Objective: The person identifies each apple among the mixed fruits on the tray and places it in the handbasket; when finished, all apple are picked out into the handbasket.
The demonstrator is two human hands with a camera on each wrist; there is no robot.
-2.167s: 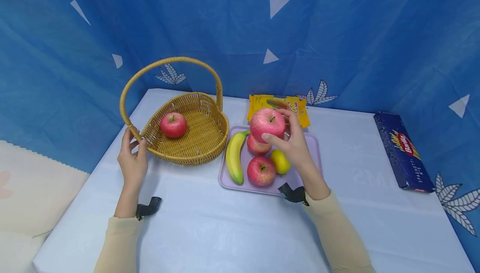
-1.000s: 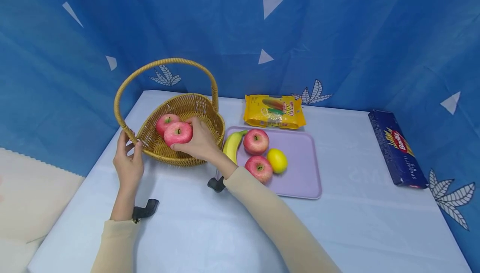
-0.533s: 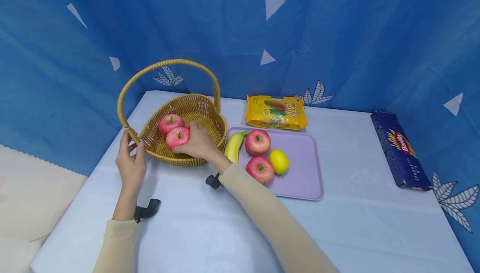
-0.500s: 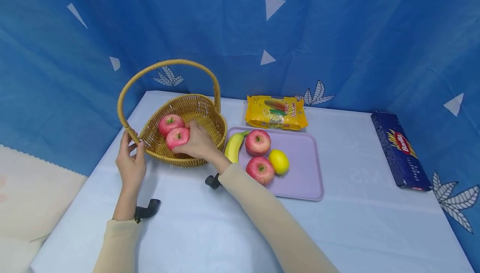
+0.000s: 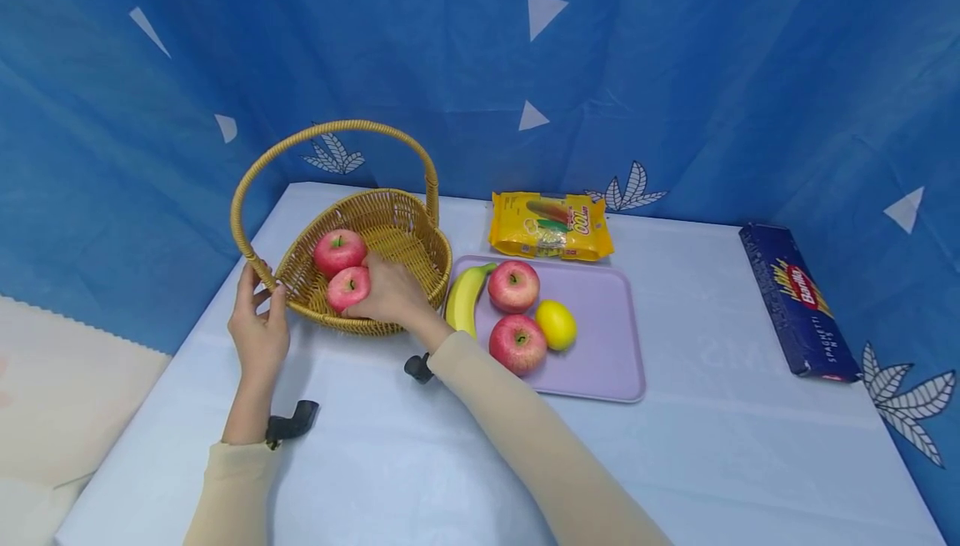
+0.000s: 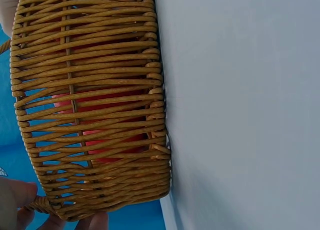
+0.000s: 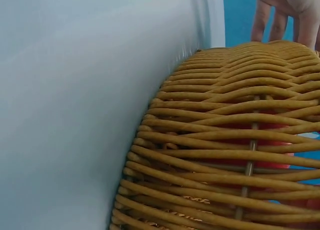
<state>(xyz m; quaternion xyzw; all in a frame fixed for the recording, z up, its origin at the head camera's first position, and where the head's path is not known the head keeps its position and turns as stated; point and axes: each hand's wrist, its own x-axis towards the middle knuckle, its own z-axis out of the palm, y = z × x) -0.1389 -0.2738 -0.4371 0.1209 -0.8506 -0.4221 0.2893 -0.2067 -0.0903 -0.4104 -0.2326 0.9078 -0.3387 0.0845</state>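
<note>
You have the wicker basket (image 5: 408, 247) upright, its handle (image 5: 360, 125) arching above; the red apple (image 5: 347, 288) you grip is inside, stem upward.

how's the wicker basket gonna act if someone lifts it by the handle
The basket is probably light for its size, since gaps show between its woven strands. The handle is likely fairly stiff, as it stands up in a tall arch. The basket may tip leftward in the head view, because both apples sit in its left half.
</note>
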